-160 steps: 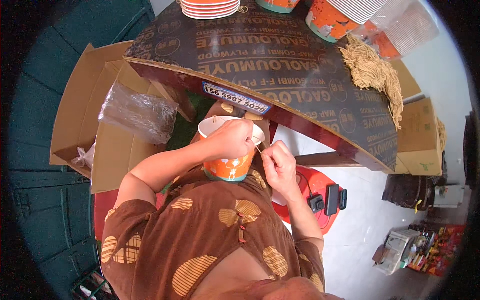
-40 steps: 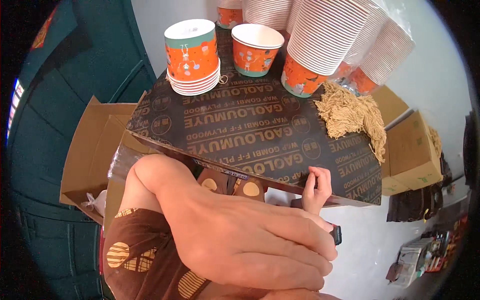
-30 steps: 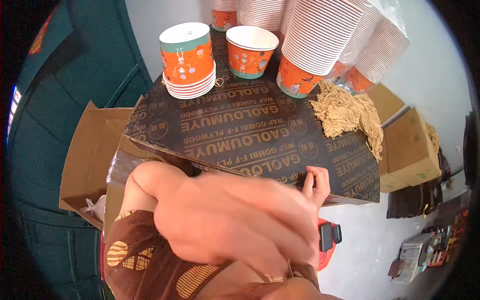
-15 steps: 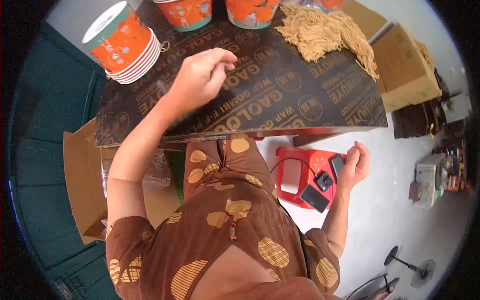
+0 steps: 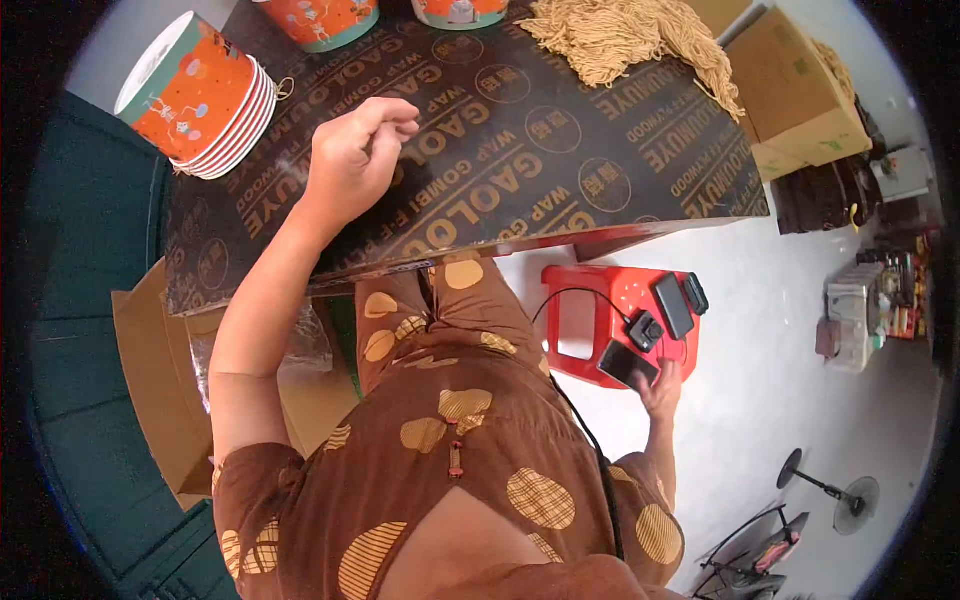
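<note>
Brown clothes (image 5: 380, 440) with tan spots are nearest. Next comes the left hand (image 5: 352, 160), over the worktop (image 5: 440, 140), with nothing in it. Its fingers are softly bent, with a little gap by the thumb, so it looks like it is just resting. The right hand (image 5: 662, 388) is down low, at the corner of a dark flat phone (image 5: 627, 364). It is small and blurry, so I cannot tell if its fingers touch the phone or pinch it. The phone lies flat on a red stool (image 5: 630, 283), close to a little black camera (image 5: 645, 330) and a black slab (image 5: 673, 305), maybe because the stool is easy to reach. Farther off on the worktop, a pile of orange cups (image 5: 200, 100) sits upside down, one inside another, probably to save room. Two other cups (image 5: 325, 25) have their green ends down, and their tops are out of sight. Tan string (image 5: 620, 40) lies in a soft heap toward the right edge, perhaps to leave the middle free. Past it is a cardboard box (image 5: 800, 90). Way down on the pale floor (image 5: 760, 285) is a fan (image 5: 855, 503).
</note>
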Demonstrator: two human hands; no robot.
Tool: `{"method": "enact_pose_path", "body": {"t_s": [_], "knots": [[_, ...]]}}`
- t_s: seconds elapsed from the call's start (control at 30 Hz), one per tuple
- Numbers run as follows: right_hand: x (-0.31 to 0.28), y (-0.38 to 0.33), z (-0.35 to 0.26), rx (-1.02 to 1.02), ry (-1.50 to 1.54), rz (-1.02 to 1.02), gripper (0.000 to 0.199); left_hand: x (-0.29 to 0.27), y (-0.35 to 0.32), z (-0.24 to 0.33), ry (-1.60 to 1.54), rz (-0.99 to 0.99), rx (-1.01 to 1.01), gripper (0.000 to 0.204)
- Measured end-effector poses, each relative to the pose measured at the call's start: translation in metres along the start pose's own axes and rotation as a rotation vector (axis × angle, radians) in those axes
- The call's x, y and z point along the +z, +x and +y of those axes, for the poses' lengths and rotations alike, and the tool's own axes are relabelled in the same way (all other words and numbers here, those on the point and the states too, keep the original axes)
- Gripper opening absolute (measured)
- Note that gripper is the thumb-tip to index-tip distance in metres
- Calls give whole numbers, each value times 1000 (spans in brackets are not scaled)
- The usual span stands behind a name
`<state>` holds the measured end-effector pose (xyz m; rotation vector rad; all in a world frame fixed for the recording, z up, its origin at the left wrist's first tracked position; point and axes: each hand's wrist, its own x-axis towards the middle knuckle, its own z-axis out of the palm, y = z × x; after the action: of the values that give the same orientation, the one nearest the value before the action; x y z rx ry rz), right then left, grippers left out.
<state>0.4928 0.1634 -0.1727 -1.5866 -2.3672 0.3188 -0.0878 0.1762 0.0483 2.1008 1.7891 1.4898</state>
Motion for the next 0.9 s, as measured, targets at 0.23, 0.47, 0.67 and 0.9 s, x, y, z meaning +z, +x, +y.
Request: {"method": "enact_pose_path", "body": {"t_s": [0.23,0.47,0.67,0.9], "knots": [[14,-42,9,105,-248,-251,104,0,-2,-4,-48,-8,-21,17],[30,-39,15,87,-276,-297,99,1,-3,-6,-58,-12,-58,18],[39,-33,26,43,-290,-262,93,1,-4,-7,-84,-6,-41,18],[38,-18,18,18,-220,-254,92,-1,-4,-6,-66,-32,-62,19]]}}
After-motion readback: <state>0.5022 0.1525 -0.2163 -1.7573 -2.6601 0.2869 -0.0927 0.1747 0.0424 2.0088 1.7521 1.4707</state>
